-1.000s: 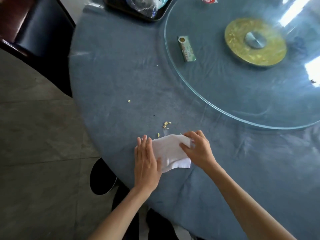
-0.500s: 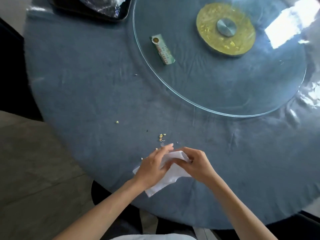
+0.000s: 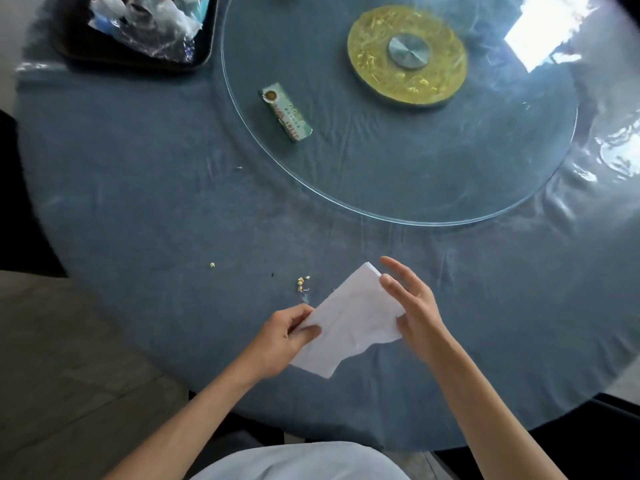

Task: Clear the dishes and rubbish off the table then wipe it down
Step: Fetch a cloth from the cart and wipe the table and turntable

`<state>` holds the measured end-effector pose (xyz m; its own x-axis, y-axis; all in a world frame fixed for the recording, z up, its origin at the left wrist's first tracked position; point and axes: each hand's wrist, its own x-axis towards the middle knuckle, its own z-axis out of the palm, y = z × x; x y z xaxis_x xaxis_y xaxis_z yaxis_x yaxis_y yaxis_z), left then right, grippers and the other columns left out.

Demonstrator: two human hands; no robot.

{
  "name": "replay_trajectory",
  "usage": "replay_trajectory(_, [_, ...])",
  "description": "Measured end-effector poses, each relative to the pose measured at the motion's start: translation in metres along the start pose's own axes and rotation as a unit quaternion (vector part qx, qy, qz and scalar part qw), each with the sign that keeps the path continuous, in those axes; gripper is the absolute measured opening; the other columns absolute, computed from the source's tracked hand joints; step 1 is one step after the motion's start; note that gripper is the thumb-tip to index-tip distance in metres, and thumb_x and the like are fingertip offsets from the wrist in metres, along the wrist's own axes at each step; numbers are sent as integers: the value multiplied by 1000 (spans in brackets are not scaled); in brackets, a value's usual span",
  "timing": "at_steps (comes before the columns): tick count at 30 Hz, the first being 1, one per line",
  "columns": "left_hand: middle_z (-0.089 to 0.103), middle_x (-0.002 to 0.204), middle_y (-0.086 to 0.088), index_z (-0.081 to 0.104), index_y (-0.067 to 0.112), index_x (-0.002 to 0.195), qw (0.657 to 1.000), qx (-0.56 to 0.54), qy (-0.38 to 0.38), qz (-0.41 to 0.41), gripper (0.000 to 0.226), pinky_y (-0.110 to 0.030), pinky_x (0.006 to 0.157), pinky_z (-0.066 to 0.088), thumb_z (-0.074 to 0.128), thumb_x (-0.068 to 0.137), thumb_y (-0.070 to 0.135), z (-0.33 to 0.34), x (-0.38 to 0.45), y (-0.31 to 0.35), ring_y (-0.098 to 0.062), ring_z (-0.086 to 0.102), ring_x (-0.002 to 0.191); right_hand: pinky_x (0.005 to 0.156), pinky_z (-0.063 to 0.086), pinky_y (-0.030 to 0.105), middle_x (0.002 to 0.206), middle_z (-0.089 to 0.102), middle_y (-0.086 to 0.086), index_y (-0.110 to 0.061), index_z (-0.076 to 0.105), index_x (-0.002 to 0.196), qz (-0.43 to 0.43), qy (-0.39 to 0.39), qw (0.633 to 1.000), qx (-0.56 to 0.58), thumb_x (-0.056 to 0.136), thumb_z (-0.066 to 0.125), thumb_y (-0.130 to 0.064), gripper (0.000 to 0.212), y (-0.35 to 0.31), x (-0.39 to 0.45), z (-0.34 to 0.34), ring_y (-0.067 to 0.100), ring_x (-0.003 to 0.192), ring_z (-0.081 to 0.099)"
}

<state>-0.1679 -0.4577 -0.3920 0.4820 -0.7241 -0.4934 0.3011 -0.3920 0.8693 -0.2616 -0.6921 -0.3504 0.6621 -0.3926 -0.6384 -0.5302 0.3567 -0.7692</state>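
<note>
Fingers of the left hand (image 3: 282, 336) pinch a folded white napkin (image 3: 349, 320) above the blue tablecloth (image 3: 145, 188), while the right hand (image 3: 414, 308) rests spread against its far edge.

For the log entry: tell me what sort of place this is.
Probably a restaurant or banquet dining room, though a home dining room is possible. A large round table under a blue cloth carries a glass turntable on a gold hub, and a dark tray of rubbish sits at the far edge.
</note>
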Motion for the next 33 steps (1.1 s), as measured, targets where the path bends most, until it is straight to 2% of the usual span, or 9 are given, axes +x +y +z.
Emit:
replay_trajectory(3, [75,99,-1,67,10,105,995,-91,28,-17,10,-25,79,52,63,96,8,-5,-3,8,-12,69,89,86,55,42,134,65,18,-18,62,136,72,-83,988,104,86,71,-53,62,19,13,6,39,121,64])
replay_trajectory(7, [73,114,-10,70,19,111,979,-187,77,-22,18,-35,89,58,68,94,21,-24,-8,10,-26,71,105,105,47,55,138,61,23,-9,62,135,98,-160,977,103,87,75,-47,62,31,25,38,41,126,60])
replay_trajectory(13, [74,112,-8,63,16,119,960,-230,156,-30,27,-34,87,58,69,92,13,-63,-2,5,-26,71,104,94,56,52,130,66,21,-14,62,131,40,-202,977,47,85,79,-10,50,0,54,93,41,119,65])
replay_trajectory(18, [74,115,-6,62,20,124,953,-227,195,-41,32,-36,83,60,68,93,13,-97,1,2,-24,72,103,84,59,41,121,71,15,-19,61,132,-2,-235,972,-23,92,69,-2,45,-19,70,117,31,109,71])
replay_trajectory(22, [75,109,-7,66,13,115,953,-215,208,-56,24,-36,76,61,70,91,18,-131,7,5,-26,73,98,73,61,38,105,77,8,-27,63,123,-29,-185,977,-102,89,75,-4,43,-33,97,143,26,95,76])
replay_trajectory(25, [75,106,-11,62,9,111,943,-210,253,-60,25,-44,78,60,73,89,11,-163,23,13,-28,73,91,89,59,49,112,74,9,-30,48,138,-46,-112,979,-162,85,80,-11,65,-49,128,172,26,102,73])
replay_trajectory(29, [70,108,-15,52,9,113,898,-276,338,-50,32,-36,64,60,70,88,0,-203,55,36,-27,71,91,118,35,46,155,38,6,-29,12,161,-97,-110,916,-374,75,88,-42,116,-84,163,215,22,142,39])
replay_trajectory(31, [68,109,-15,46,14,119,877,-299,375,-41,43,-32,62,60,70,87,-3,-217,69,47,-27,71,93,122,25,47,161,24,5,-31,26,158,-152,-141,856,-473,72,85,-55,107,-96,172,235,23,150,18])
replay_trajectory(33, [69,104,-17,41,26,125,872,-295,391,-22,59,-32,61,60,72,85,-3,-227,80,56,-25,73,85,116,34,42,157,31,0,-36,44,148,-192,-168,812,-524,71,80,-65,89,-103,175,257,21,147,24])
